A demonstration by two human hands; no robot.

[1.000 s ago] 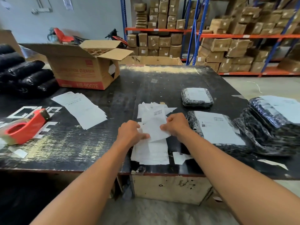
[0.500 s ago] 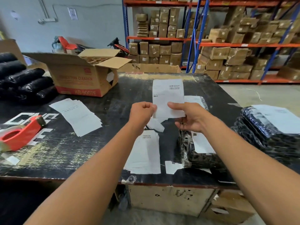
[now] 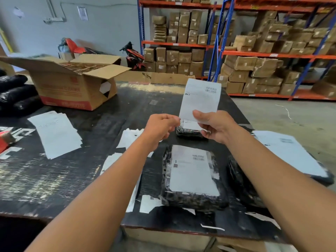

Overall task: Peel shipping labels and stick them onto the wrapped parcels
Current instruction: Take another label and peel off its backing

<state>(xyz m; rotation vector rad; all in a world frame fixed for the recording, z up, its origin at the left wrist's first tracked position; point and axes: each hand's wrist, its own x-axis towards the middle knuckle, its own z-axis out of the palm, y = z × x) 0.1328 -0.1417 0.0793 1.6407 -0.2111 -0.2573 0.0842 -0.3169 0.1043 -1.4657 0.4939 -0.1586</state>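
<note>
1. The right hand grasps a white rectangular paper shipping label by its lower edge, thumb on the printed face and fingers behind. The sheet stands upright above the counter, with a barcode at its top right corner.
2. The left hand, fingers curled, pinches the label's lower left corner, at 9 o'clock from the right thumb.
3. Just behind both hands and partly hidden by them, a small black plastic-wrapped parcel lies on the scuffed black counter. It has white paper on top.
4. At 6 o'clock from the hands, between the forearms, a larger black wrapped parcel lies flat — it already bears a white label with a barcode.
5. At 4 o'clock a stack of black wrapped parcels sits partly under the right forearm, and the top one is labelled.
6. At 9 o'clock loose white sheets lie fanned on the counter.
7. At 10 o'clock stands an open brown cardboard box, with black rolled bundles beside it at the far left edge.
8. From 12 to 2 o'clock, beyond the counter, blue-and-orange steel shelving holds brown cartons.
</note>
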